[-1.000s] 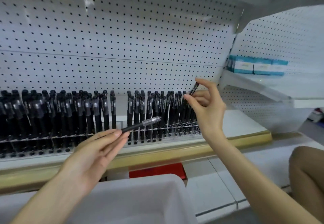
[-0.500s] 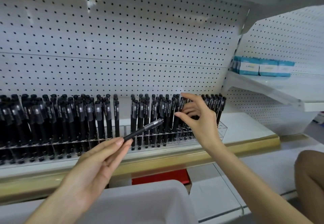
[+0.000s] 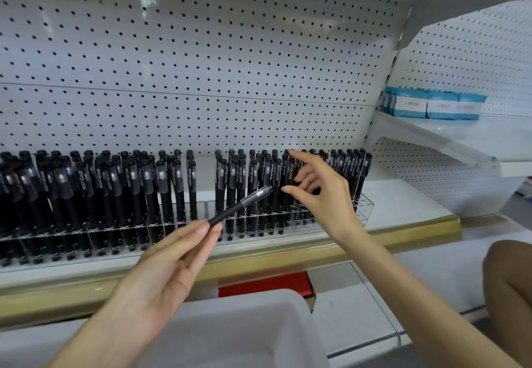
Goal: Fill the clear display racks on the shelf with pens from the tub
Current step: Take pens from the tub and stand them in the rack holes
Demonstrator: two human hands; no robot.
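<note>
- Holding one black pen (image 3: 241, 205) by its lower end, your left hand (image 3: 172, 261) pinches it between thumb and fingertips. The clear-capped end slants up and away toward your right hand (image 3: 325, 198), and stops just short of that thumb.
- Your right hand is in among the standing pens (image 3: 253, 183). Its index fingertip (image 3: 291, 152) rests on the top of one of them, the thumb sits in front of the barrels and the other fingers curl in behind. Whether it pinches that pen or only presses it down cannot be told from this view.
- That pen stands in the right clear rack (image 3: 363, 209), which runs out to both sides of your right hand. A few open slots show at its far end, beyond your right wrist.
- The left clear rack (image 3: 86, 238) lies beyond your left hand and off to its left. It is densely packed, thinning in the last column just above your left fingertips.
- The white tub (image 3: 288, 295) sits right beneath your left forearm. How many pens remain in it does not show.
- The step in hand, as I judge it, is seating a pen with the right hand while the left waits with the next.
- The next move probably needs a re-grip: take the waiting pen near its cap. Turn it upright with the bare end down and lower it into an open slot without knocking its neighbours.
</note>
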